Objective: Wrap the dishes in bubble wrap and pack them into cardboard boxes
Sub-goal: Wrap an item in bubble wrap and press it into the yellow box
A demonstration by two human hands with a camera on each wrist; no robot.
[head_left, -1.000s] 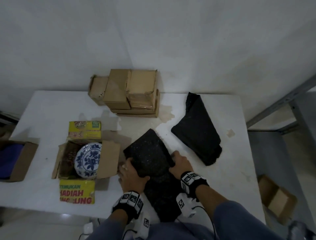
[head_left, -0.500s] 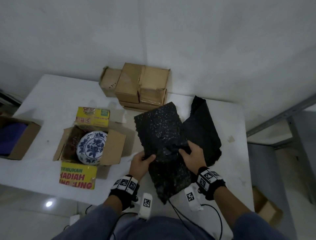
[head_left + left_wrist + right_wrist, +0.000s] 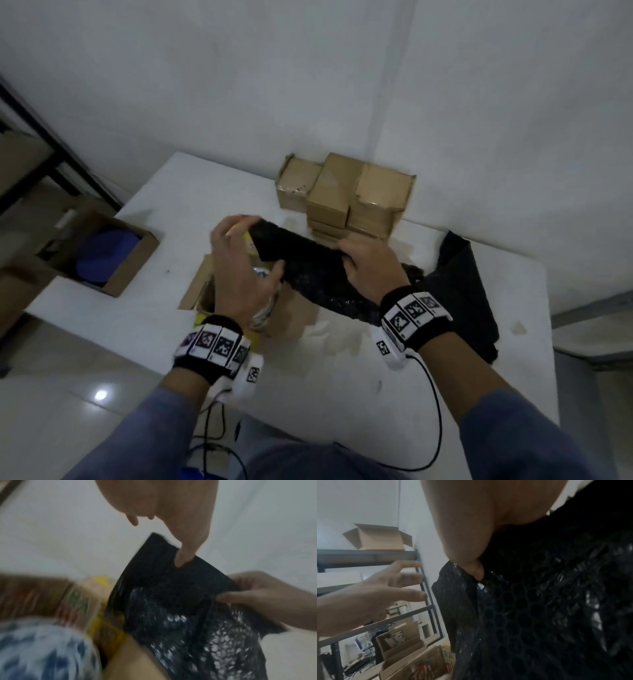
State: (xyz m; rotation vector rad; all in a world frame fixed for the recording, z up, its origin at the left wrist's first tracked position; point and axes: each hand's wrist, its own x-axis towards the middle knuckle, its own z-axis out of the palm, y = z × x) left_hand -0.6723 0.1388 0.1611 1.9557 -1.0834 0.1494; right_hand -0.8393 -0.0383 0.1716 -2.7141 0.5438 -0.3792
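The black bubble wrap sheet (image 3: 308, 270) has come up off the worktop (image 3: 144, 318) since a moment ago — it now hangs in the air at 12 o'clock over the open cardboard box (image 3: 202, 291) holding the blue-patterned plate (image 3: 39, 650). The right hand (image 3: 371, 270) pinches one top corner; the left hand (image 3: 239, 270), fingers spread, touches the other.
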